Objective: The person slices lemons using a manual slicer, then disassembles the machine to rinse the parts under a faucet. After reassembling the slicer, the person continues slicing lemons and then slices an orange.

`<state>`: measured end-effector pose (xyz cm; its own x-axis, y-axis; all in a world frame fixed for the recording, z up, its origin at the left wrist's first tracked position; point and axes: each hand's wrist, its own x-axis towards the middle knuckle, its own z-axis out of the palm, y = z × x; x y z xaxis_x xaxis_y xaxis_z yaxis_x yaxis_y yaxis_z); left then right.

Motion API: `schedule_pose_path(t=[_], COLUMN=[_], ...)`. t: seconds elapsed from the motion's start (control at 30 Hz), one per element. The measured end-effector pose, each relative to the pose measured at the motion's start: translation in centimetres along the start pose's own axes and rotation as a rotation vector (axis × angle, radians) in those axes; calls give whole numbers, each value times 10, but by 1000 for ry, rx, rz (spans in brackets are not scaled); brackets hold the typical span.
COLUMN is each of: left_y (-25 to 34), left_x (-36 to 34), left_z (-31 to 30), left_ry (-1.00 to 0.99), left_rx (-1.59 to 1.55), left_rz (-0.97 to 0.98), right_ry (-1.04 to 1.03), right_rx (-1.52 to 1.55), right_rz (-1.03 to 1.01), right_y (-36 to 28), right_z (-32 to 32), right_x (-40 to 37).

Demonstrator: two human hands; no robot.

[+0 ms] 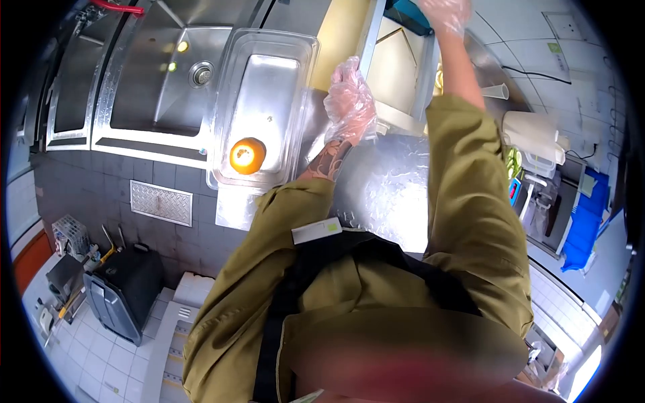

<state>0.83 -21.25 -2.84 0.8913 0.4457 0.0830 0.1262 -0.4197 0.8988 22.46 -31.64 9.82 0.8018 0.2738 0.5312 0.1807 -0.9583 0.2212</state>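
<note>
My left hand [350,102], in a clear plastic glove, hovers by the edge of a yellow board or panel [341,30]. Its fingers are curled in, and whatever they may hold is hidden. My right hand [449,13], also gloved, reaches to the top edge of the view, where its fingers are cut off. Near it is a teal object [411,15], at the end of a metal-edged frame with a cream inside [395,67]. To the left of my left hand, an orange [247,156] sits in a clear plastic tub [306,50].
Left of the tub is a steel sink [144,101] with a drain. A shiny metal surface [386,185] lies close to my body. On the right stand a white cup [496,91], green produce [514,161] and a blue cloth [586,221]. A black bin [124,292] stands on the floor.
</note>
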Motion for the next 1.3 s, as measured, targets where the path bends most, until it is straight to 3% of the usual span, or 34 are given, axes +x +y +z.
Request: schedule_pose_path(t=[0.03,0.07,0.1,0.13,0.17,0.2,0.27,0.33,0.37,0.43,0.47,0.53,0.67,0.77,0.8,0.87,0.93,0.97,1.0,1.07,1.1,1.13,1.2,1.3], left_y=[2,5,7,8,10,10,9,12,12,10,10,6,8,13,14,10,10,8,4,-3,-1,0,0,1], left_x=[-1,1,0,0,1,2,3,0,0,-2,-1,5,3,-2,0,2,-1,-2,-3,-3,-3,-2,-3,-3], left_z=[-1,-3,-4,-5,-5,-4,-5,-5,-3,-5,-5,-2,-2,-6,-6,-2,0,1,4,8,4,2,-2,0], left_ry=[13,23,24,14,8,5,44,11,11,17,23,26,27,-15,-31,62,47,49,60,79,65,62,51,36], left_rx=[21,42,66,77,87,97,66,126,107,61,36,45,48,28,21,63,87,111,63,-33,17,35,71,-50], left_rz=[-1,3,6,-9,-25,-42,-18,-60,-73,-41,-19,-2,-1,-49,-76,-6,-45,-26,-15,22,39,64,105,44], right_ry=[102,-12,230,293,239,111,87,255,194,-297,-172,30,414,312,300,126,321,182,92,-409,-334,-37,37,-59], right_rx=[39,65,12,85,268,192,321,253,196,73,16,62,-52,309,294,269,474,361,246,137,170,28,67,86], right_rz=[-15,17,-49,-45,14,56,16,-17,25,239,83,35,-56,-29,-103,4,-56,93,101,230,193,-53,-1,54], right_y=[-9,-14,-4,-19,-27,-42,-37,-18,-6,-23,4,10,15,-23,-32,-39,-19,-18,3,-8,2,27,17,5], right_z=[-10,-33,-19,-46,-65,-98,-102,-50,-26,-46,-3,10,20,-55,-78,-104,-61,-47,-17,-26,-9,45,34,-13], right_x=[-19,-41,-78,-101,-127,-140,-145,-122,-94,-22,-3,17,-45,-119,-130,-138,-120,-101,-77,-3,10,21,15,-37])
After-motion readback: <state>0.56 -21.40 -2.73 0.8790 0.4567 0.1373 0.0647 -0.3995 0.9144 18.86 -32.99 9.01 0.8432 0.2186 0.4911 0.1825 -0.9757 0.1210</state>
